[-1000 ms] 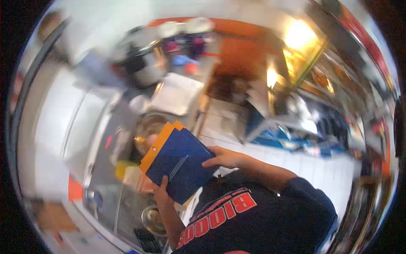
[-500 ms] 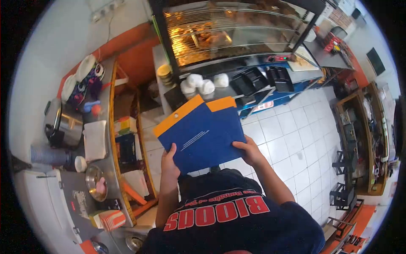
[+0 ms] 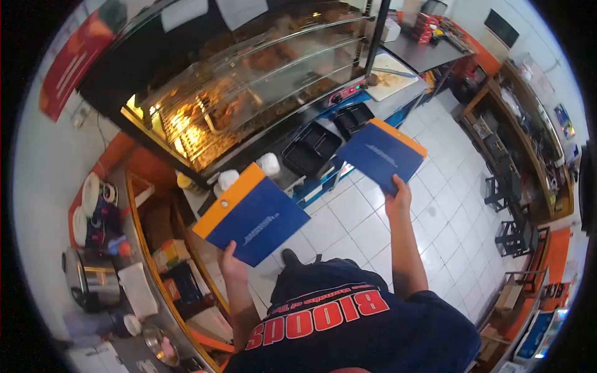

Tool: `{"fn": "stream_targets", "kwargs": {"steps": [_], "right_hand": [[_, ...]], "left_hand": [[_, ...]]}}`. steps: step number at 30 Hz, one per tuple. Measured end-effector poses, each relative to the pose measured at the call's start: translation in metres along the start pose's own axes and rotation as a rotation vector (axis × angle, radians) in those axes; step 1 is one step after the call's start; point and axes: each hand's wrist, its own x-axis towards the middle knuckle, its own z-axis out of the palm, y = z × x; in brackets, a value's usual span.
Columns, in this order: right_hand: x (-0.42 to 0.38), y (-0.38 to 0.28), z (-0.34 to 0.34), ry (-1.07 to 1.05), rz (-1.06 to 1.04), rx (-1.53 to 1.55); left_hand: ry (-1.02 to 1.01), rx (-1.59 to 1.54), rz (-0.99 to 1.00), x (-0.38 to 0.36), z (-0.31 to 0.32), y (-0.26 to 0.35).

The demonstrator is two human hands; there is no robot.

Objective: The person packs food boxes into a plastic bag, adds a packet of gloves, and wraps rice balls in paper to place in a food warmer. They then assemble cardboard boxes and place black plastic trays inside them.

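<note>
My left hand (image 3: 232,266) pinches the lower edge of a flat blue folder (image 3: 255,217) with an orange strip and a small round stud near one end. Thumb on top, fingers beneath it, I hold it tilted over the floor and in front of the counter. A second blue folder (image 3: 385,155), also with an orange strip, is gripped by my right hand (image 3: 400,198) at its lower corner. The two folders are apart, each with faint pale print. White wrapped bundles (image 3: 268,163) on the counter lie partly behind the left folder.
A lit glass food warmer (image 3: 249,81) stands ahead. Black trays (image 3: 312,149) sit on the counter below it, with a white cutting board (image 3: 392,76) and knife at the right. On the left are a steel rice cooker (image 3: 93,276) and a metal bowl (image 3: 160,345).
The two folders, overlapping before, are now separated: my right hand has carried one up and to the right, my left hand lower and left. The view has turned toward the warmer.
</note>
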Motion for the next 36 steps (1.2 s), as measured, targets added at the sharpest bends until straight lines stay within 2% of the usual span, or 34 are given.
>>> {"fn": "stream_targets", "kwargs": {"steps": [2,5,7,9,10,13,15,17,19,20,22,23,24,26,27,29,30,31,33,34,35,36], "right_hand": [[0.039,-0.013,0.006,0.012,-0.062,0.044],[0.111,-0.031,0.01,0.069,-0.051,0.105],[0.178,-0.043,0.014,0.112,-0.068,0.091],[0.251,-0.053,0.018,0.08,-0.126,0.027],[0.297,-0.056,0.018,0.073,-0.126,0.032],[0.447,-0.064,0.023,0.169,-0.091,-0.04],[0.543,-0.055,0.026,0.17,-0.198,0.063],[0.603,-0.06,0.042,0.114,-0.175,0.103],[0.642,-0.06,0.056,0.078,-0.149,0.118],[0.659,-0.059,0.061,0.078,-0.08,0.015],[0.659,-0.052,0.058,0.059,0.033,-0.133],[0.651,-0.056,0.059,0.103,0.036,-0.332],[0.645,-0.066,0.068,0.14,0.021,-0.523],[0.572,-0.08,0.074,-0.05,-0.174,-0.543],[0.532,-0.087,0.075,-0.174,-0.065,-0.544],[0.435,-0.113,0.088,-0.647,-0.02,-0.546],[0.394,-0.124,0.099,-0.777,0.102,-0.47],[0.371,-0.124,0.102,-0.838,0.091,-0.546],[0.361,-0.108,0.105,-0.718,-0.173,-0.579],[0.363,-0.109,0.106,-0.718,-0.178,-0.584],[0.366,-0.111,0.11,-0.702,-0.279,-0.61],[0.368,-0.114,0.114,-0.688,-0.38,-0.633]], "left_hand": [[-0.103,0.059,0.075,0.015,0.03,-0.019],[-0.18,0.181,0.029,0.036,0.085,-0.047],[-0.195,0.199,0.009,0.058,0.109,-0.068],[-0.29,0.476,0.062,0.087,0.131,-0.09],[-0.292,0.475,0.071,0.098,0.15,-0.102],[-0.265,0.554,0.085,0.119,0.232,-0.149],[-0.165,0.465,0.133,0.132,0.28,-0.187],[0.003,0.486,0.184,0.157,0.307,-0.23],[0.097,0.545,0.288,0.175,0.337,-0.263],[0.071,0.543,0.257,0.175,0.36,-0.272],[0.091,0.565,0.233,0.182,0.396,-0.286],[0.294,0.584,0.228,0.176,0.435,-0.291],[0.184,0.474,0.22,0.187,0.428,-0.296],[0.219,0.404,0.247,0.192,0.445,-0.303],[0.226,0.344,0.265,0.194,0.453,-0.307],[0.258,0.355,0.285,0.194,0.46,-0.317],[0.217,0.352,0.302,0.195,0.457,-0.325],[0.176,0.351,0.314,0.195,0.453,-0.333],[0.13,0.37,0.277,0.188,0.446,-0.345],[-0.01,0.354,0.199,0.184,0.444,-0.349],[-0.151,0.336,0.125,0.182,0.441,-0.352],[-0.092,0.372,-0.001,0.176,0.436,-0.351]]}}
